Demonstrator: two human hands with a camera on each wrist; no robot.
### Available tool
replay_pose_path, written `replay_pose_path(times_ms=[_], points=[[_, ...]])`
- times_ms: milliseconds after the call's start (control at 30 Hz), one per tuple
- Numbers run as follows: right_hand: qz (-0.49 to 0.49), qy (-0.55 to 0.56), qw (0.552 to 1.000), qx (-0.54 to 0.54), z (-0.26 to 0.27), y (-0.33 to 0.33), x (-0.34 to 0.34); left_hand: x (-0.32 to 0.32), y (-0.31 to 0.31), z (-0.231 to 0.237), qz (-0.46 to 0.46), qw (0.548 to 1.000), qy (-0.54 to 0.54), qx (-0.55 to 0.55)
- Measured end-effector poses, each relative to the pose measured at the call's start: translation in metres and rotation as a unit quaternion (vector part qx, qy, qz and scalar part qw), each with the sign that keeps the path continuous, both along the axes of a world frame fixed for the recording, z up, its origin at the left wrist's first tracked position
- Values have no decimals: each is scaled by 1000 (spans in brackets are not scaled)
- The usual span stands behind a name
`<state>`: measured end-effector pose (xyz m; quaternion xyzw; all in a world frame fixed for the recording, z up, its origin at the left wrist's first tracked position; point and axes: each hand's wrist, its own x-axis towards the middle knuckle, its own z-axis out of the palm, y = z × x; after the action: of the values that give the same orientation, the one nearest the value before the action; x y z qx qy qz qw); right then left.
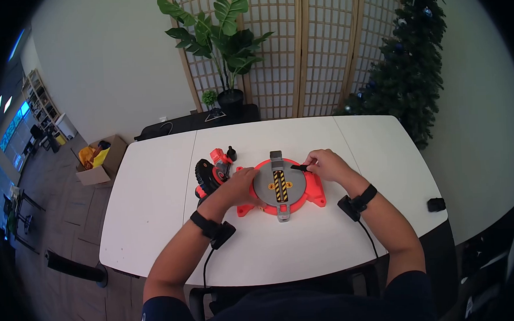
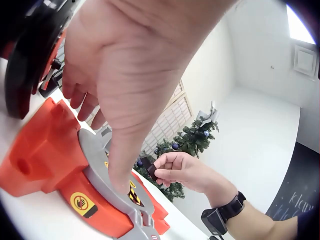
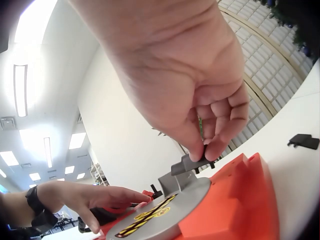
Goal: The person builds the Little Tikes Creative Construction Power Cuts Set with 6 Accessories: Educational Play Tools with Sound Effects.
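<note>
A round grey disc (image 1: 264, 186) with a black-and-yellow striped strip sits in a red-orange base (image 1: 315, 190) on the table. My right hand (image 1: 329, 165) pinches a small black piece (image 3: 187, 164) between thumb and fingertips, just above the disc's far right edge. Over the left side of the base, my left hand (image 1: 239, 187) rests with fingers extended; its thumb touches the disc near the rim in the left wrist view. Grey brackets (image 1: 276, 156) stand at the disc's far and near ends.
Left of the base is a red-and-black toy with a big black wheel (image 1: 205, 173). A black object (image 1: 436, 204) lies by the table's right edge. Behind the table stand a potted plant (image 1: 230, 98), a lattice screen and a decorated tree (image 1: 409, 65). An open cardboard box (image 1: 114, 159) is at the left.
</note>
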<state>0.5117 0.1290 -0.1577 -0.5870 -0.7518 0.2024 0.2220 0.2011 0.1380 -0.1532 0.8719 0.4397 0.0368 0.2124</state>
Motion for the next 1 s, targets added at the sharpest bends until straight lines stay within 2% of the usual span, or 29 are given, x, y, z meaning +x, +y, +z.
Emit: replay_pose_path(times_ms=[133, 500, 567, 600, 667, 767, 867, 1000], points=[[6, -18, 1000, 3, -4, 4, 2, 1, -3, -10, 5, 998, 54, 30], [0, -43, 999, -25, -11, 4, 1, -1, 7, -27, -9, 996, 61, 64], [54, -64, 994, 64, -18, 7, 4, 0, 7, -27, -5, 995, 66, 72], [55, -64, 994, 64, -21, 9, 6, 1, 7, -26, 2, 994, 86, 65], [18, -41, 997, -64, -11, 5, 2, 3, 5, -23, 9, 993, 107, 59], [46, -14, 997, -66, -20, 10, 6, 4, 3, -18, 9, 993, 107, 51], [32, -11, 996, -82, -21, 8, 5, 3, 2, -16, 14, 994, 100, 33], [22, 2, 994, -109, -16, 1, 1, 0, -5, -15, 2, 995, 80, 62]])
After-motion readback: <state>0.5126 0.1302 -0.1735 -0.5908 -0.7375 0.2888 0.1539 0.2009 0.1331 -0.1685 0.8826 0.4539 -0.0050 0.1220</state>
